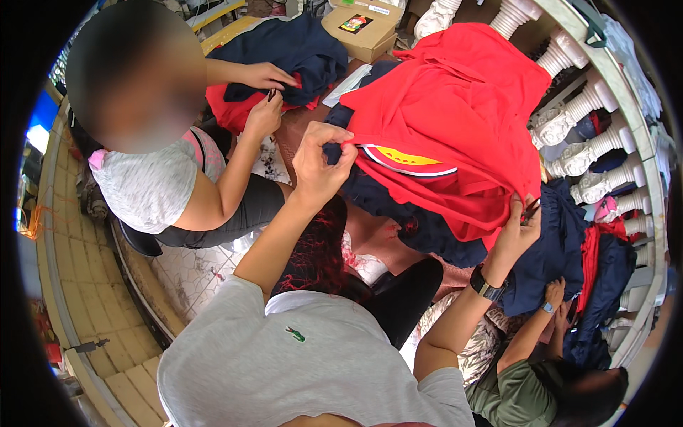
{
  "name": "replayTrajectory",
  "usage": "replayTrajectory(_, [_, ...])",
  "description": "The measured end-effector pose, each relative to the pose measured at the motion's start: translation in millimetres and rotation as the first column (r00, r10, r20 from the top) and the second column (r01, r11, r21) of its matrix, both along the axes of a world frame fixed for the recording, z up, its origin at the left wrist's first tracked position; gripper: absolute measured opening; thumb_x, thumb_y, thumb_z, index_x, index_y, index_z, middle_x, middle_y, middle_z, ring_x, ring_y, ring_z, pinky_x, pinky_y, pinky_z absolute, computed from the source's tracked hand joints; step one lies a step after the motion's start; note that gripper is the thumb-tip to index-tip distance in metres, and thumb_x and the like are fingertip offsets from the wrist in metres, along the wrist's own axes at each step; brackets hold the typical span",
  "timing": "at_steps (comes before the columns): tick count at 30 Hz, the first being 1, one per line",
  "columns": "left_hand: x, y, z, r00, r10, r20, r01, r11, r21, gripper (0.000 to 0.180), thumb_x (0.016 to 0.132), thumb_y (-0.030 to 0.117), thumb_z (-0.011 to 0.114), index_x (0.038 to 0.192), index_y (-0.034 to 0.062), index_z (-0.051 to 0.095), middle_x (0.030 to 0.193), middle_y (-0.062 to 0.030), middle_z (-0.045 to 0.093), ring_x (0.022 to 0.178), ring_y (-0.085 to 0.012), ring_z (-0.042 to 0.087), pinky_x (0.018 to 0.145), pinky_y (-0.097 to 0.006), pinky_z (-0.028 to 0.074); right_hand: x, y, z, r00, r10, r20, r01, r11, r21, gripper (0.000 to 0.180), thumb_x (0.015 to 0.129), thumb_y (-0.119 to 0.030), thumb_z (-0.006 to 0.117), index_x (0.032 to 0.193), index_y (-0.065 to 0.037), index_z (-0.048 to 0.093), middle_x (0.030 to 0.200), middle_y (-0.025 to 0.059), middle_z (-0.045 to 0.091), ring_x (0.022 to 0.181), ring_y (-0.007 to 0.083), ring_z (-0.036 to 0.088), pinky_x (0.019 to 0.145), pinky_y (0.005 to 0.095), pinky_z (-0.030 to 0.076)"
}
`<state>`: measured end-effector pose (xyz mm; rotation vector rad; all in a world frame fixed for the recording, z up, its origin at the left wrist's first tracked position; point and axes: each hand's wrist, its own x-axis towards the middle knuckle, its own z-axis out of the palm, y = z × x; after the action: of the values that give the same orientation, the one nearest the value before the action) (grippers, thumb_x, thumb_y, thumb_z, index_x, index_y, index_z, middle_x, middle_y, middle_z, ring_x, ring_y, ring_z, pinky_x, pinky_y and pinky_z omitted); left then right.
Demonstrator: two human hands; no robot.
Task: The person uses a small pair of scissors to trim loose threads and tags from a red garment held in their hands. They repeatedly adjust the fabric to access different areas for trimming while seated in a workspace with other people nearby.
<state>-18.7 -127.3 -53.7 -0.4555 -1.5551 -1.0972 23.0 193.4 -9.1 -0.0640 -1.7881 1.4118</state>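
Observation:
A large red garment (455, 99) with a yellow, white and navy striped panel (409, 158) is spread out in front of me. At its left edge, my left hand (324, 162) is closed in a pinch on the red cloth, thumb against forefinger. My right hand (518, 229), with a dark watch at the wrist, is closed at the lower right edge of the same garment. A small dark pointed tool (531, 208), perhaps thread snips, juts from its fingers. Navy cloth (398, 220) lies beneath the red one.
On my left, a seated co-worker holds a small dark tool over navy and red garments (299, 53). Another person at lower right handles navy cloth (530, 285). A cardboard box (361, 28) stands at the back. White balusters (587, 99) line the right side. Red thread scraps lie on my lap.

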Motion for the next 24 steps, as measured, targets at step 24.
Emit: replayTrajectory(24, [-7,21,22,0.881,-0.154,0.447,0.292,0.921,-0.259,0.053,0.096,0.025,0.066,0.133,-0.0044,0.043,0.113,-0.0234,0.054,0.109,-0.0403,0.059,0.09,-0.043,0.049,-174,76,-24,0.994,0.016,0.108,-0.033,0.987,0.158,0.023,0.084,-0.018,0.078,0.088,0.003,0.07,0.07,0.0012,0.063,0.066,0.0089,0.053,0.062,0.0281,0.044])
